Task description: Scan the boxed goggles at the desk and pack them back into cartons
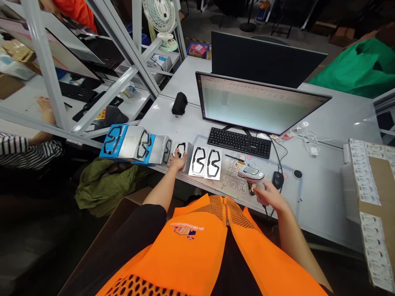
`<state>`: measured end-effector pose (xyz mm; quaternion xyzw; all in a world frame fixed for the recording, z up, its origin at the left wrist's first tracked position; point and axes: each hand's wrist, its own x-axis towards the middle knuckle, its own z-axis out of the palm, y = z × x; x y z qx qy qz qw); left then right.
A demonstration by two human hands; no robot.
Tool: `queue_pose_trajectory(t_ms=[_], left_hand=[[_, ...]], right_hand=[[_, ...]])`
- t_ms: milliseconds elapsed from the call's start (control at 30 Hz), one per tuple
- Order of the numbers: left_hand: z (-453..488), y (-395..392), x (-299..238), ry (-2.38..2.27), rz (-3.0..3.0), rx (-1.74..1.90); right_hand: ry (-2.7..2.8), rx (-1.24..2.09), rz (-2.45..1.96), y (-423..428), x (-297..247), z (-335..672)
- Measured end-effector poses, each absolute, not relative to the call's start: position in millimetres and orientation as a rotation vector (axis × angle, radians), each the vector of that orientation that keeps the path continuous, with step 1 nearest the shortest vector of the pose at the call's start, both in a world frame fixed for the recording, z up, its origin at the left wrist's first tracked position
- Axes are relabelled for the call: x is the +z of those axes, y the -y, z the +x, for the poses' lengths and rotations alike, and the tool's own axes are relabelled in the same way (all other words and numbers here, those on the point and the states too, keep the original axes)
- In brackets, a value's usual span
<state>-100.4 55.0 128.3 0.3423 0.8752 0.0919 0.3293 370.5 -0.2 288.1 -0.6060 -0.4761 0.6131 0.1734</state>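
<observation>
A row of flat glasses packages [140, 144] lies along the desk's near edge, blue ones at the left and white ones [206, 162] at the right. My left hand [177, 160] rests on a package in the middle of the row, fingers curled on it. My right hand [268, 194] is closed round the handle of a white handheld barcode scanner [250, 173], held just above the desk mat in front of the keyboard [240, 142]. The scanner's head points left toward the white packages.
A lit monitor [259, 105] stands behind the keyboard, a second dark one behind it. A mouse [277, 179] lies right of the scanner. A carton of labelled boxes [370, 193] sits at the right. A metal rack [92, 74], a fan and a person's striped sleeve [24, 150] are left.
</observation>
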Motion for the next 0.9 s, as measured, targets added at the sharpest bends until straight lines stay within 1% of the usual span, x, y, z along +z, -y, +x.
queue_pose_trajectory(t_ms=[200, 333, 400, 467, 567, 667, 733, 767, 833, 900], left_hand=[[-129, -72, 136, -2.229, 0.844, 0.262], [-139, -58, 152, -2.215, 0.89, 0.441], [-137, -43, 165, -2.22, 1.029, 0.609], [-130, -28, 182, -2.198, 1.293, 0.73], [-107, -11, 212, -2.06, 1.718, 0.777], [-76, -4, 234, -1.834, 1.87, 0.751], [-56, -4, 241, -1.716, 1.786, 0.801], [-46, -6, 242, -1.676, 1.681, 0.88], [-27, -13, 239, -1.588, 1.331, 1.14], [-9, -25, 235, -1.454, 0.848, 1.408]], right_hand=[[1.272, 1.829, -1.72, 4, 289, 374], [1.222, 1.833, -1.742, 8, 294, 376], [1.163, 1.856, -1.742, 11, 295, 379], [1.14, 1.857, -1.748, 13, 295, 381], [1.189, 1.821, -1.76, 12, 297, 384], [1.239, 1.819, -1.763, 8, 301, 386], [1.256, 1.849, -1.737, 4, 304, 388], [1.261, 1.862, -1.713, 2, 306, 389], [1.263, 1.867, -1.677, 1, 310, 389], [1.254, 1.853, -1.669, 1, 313, 387]])
